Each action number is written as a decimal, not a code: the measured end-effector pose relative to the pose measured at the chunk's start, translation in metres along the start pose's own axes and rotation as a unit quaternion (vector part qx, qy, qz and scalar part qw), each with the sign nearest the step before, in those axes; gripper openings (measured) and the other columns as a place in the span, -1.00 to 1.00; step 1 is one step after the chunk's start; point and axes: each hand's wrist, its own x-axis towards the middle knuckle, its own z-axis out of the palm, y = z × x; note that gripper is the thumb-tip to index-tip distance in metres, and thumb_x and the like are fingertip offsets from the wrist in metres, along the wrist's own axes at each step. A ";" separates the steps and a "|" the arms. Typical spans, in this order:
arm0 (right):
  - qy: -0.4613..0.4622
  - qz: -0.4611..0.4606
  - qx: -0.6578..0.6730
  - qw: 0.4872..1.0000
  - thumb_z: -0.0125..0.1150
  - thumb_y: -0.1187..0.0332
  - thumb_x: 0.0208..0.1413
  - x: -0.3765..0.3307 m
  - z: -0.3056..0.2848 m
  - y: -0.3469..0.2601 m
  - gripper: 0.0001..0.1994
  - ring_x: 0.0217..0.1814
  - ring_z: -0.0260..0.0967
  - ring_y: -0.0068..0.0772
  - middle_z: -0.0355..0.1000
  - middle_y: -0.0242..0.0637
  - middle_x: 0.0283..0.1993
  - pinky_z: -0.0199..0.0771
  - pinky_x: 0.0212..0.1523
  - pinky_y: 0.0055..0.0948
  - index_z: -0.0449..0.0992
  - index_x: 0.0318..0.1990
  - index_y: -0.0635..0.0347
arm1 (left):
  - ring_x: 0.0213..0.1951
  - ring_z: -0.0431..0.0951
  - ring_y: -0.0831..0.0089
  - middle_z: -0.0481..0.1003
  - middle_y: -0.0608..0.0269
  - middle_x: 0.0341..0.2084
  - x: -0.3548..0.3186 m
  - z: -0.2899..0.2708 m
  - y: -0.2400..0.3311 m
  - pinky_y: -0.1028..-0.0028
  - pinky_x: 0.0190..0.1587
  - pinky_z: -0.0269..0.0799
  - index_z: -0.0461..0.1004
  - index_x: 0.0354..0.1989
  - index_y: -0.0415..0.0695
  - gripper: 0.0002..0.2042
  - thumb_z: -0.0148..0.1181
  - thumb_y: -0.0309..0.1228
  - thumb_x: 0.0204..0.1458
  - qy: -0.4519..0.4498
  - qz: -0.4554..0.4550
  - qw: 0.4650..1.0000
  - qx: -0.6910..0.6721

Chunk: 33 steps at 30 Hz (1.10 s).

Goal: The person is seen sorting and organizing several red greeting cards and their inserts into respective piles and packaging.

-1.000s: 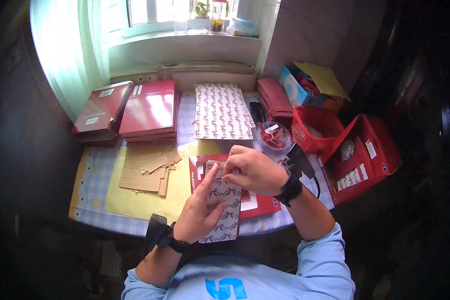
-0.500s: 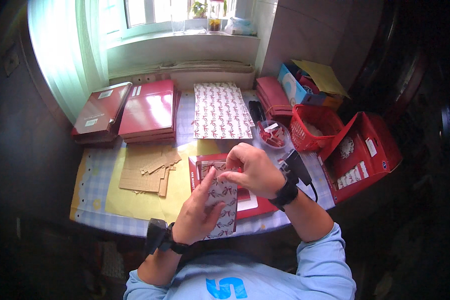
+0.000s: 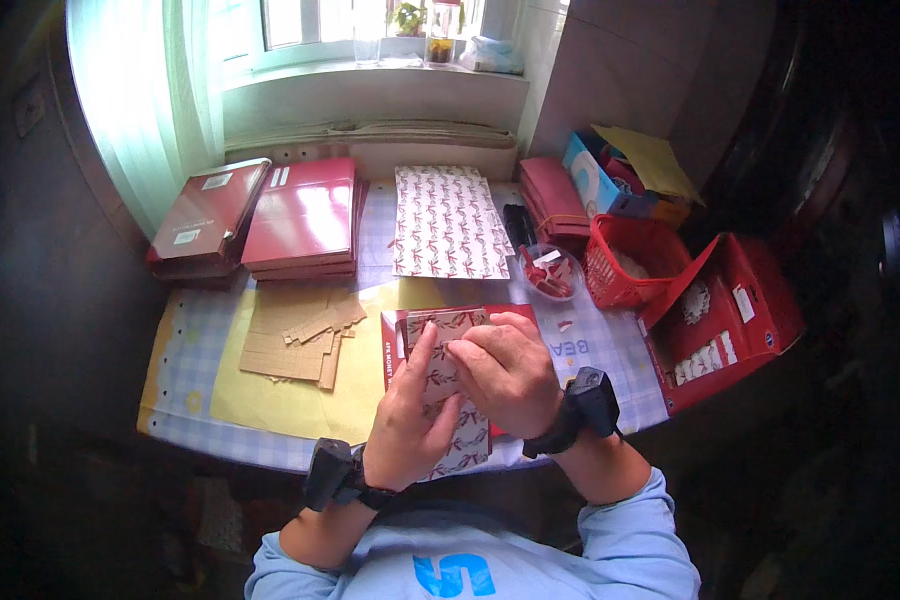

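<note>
My left hand (image 3: 407, 425) holds a narrow white piece of paper or card (image 3: 467, 448), printed with a dark red pattern, upright in front of me. Its thumb and fingers lie along the piece. Over the upper part of the same piece, my right hand (image 3: 515, 380) is closed, its fingertips pinched together against the patterned face. Whatever sits between those fingertips is too small or hidden. Behind both hands lies a flat red printed package (image 3: 391, 345), mostly covered by them and by the patterned piece.
Beyond my hands lies a stack of patterned sheets (image 3: 445, 222). Red boxes (image 3: 305, 215) and brown cardboard pieces (image 3: 275, 345) on a yellow sheet (image 3: 240, 405) are left. Rightward stand a round tub (image 3: 550, 290) of red items, a red basket (image 3: 615, 285) and an open red box (image 3: 735, 320).
My right hand has turned and come lower, its back now flatter over the patterned piece and its wrist further down. My left hand keeps its hold. The whole view has shifted slightly.
</note>
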 end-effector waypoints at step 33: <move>0.021 -0.010 -0.033 0.999 0.27 0.55 -0.18 -0.017 0.009 0.016 -0.80 -0.32 0.49 -0.31 0.48 -0.21 -0.36 0.39 0.10 -0.09 0.51 -0.31 0.33 | -0.02 0.41 -0.08 0.30 -0.25 -0.01 0.013 0.016 0.000 0.23 0.00 0.38 -0.06 0.33 -0.24 -0.25 0.12 -0.63 -0.10 0.003 0.058 0.995 0.076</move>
